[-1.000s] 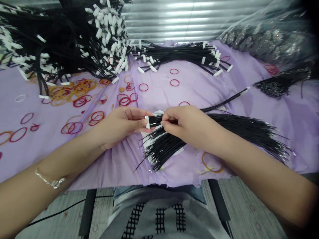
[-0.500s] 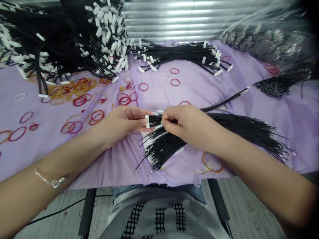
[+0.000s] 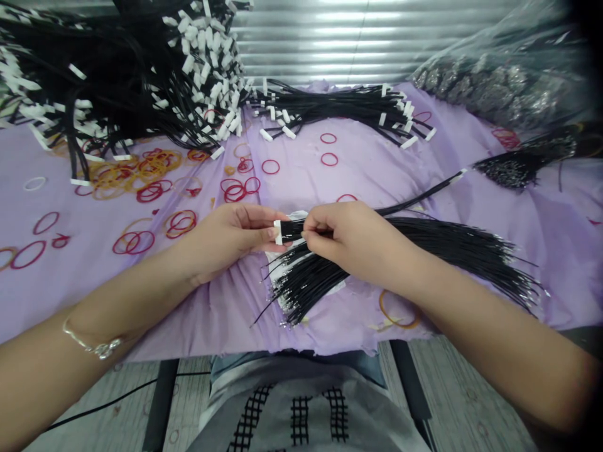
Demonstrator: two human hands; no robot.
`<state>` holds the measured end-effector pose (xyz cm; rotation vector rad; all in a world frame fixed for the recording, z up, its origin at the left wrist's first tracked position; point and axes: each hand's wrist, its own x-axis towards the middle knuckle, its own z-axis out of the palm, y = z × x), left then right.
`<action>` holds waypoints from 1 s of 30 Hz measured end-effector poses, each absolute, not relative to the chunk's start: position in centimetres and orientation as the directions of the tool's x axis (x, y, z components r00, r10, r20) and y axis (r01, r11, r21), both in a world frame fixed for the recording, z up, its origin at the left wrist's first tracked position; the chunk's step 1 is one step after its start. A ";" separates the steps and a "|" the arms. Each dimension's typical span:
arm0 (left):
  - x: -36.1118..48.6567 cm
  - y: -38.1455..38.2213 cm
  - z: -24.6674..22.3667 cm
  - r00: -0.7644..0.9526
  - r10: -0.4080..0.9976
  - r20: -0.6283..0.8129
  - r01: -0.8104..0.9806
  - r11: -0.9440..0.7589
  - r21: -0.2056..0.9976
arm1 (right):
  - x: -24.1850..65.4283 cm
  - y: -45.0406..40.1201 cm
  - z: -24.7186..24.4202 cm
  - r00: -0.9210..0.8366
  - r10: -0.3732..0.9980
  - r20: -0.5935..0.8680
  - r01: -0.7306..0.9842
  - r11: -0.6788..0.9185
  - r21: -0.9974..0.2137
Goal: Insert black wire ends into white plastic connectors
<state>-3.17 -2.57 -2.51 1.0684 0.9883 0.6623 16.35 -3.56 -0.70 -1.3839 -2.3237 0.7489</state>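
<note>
My left hand [image 3: 235, 237] pinches a white connector [image 3: 278, 232] between thumb and fingers. Black wires run out of the connector to the right. My right hand [image 3: 339, 235] is closed on these wires a short way from the connector, its thumb and forefinger pressed together. The wires continue beyond my right hand, ending in a thin strand tip [image 3: 459, 174]. Below and beside my right hand lies a large bundle of loose black wires [image 3: 306, 285] with bare metallic ends, partly hidden by the hand and forearm.
A heap of black cables with white connectors [image 3: 207, 69] fills the back left. More finished cables [image 3: 330, 103] lie at the back centre. Red and yellow rubber bands [image 3: 151, 166] are scattered on the purple cloth [image 3: 202, 320]. A clear plastic bag [image 3: 499, 81] and another wire bundle [image 3: 511, 166] are at the right.
The view has shifted slightly. Both hands keep their grip on the connector and its wires, with hardly any movement between them.
</note>
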 end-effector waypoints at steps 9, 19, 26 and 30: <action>-3.0 -2.5 -2.5 0.420 0.842 -0.339 0.033 0.360 0.933 | 16.2 -3.6 -0.6 -0.488 0.873 -0.021 0.734 0.397 -0.550; -2.9 -2.6 -2.4 0.414 0.839 -0.354 0.031 0.375 0.926 | 16.3 -3.5 -0.8 -0.541 0.841 -0.011 0.751 0.477 -0.457; -3.0 -2.5 -2.4 0.408 0.841 -0.356 0.007 0.387 0.922 | 15.7 -3.8 -0.8 -0.475 0.880 -0.010 0.747 0.397 -0.534; -3.0 -2.5 -2.4 0.407 0.840 -0.360 0.003 0.393 0.919 | 15.6 -3.9 -0.9 -0.460 0.888 -0.001 0.739 0.383 -0.554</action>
